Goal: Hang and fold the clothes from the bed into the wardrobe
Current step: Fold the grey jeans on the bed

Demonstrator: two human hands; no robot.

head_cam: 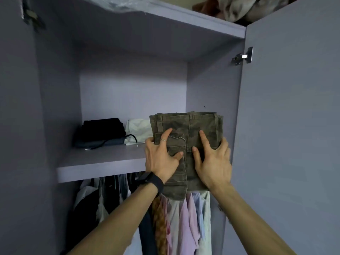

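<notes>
Head cam view, looking up into a pale lilac wardrobe [132,85] with both doors open. The folded camo-print olive-brown cargo garment [206,124] is held up at the right end of the middle shelf [103,162], close to the right inner wall. Its lower end hangs down past the shelf's front edge. Can't tell if the far end is actually resting on the board.

Left hand [161,159] has its index finger and thumb spread flat on the face of the cloth, while the other fingers curl round the left edge - so it's gripping it. There's a thin ring [163,140] on one finger and a black wristband [152,183] on that wrist. Right hand [211,161] mirrors it: index and thumb pressed on the fabric, remaining fingers hooked round the right edge.

Further left on the same shelf sits a folded black garment [103,128] stacked on a grey-blue one with a dark drawstring [103,143], and just beside those a crumpled white cloth [138,129], partly hidden behind the camo piece.

Below the shelf, clothes hang in a row - dark items [88,208] on the left, pink and pale blue shirts [185,218] on the right, directly under the hands. Up top there's clear plastic wrap [114,4] and a bundle of brownish fabric [239,10]. A metal hinge [242,57] shows on the right door [294,126].
</notes>
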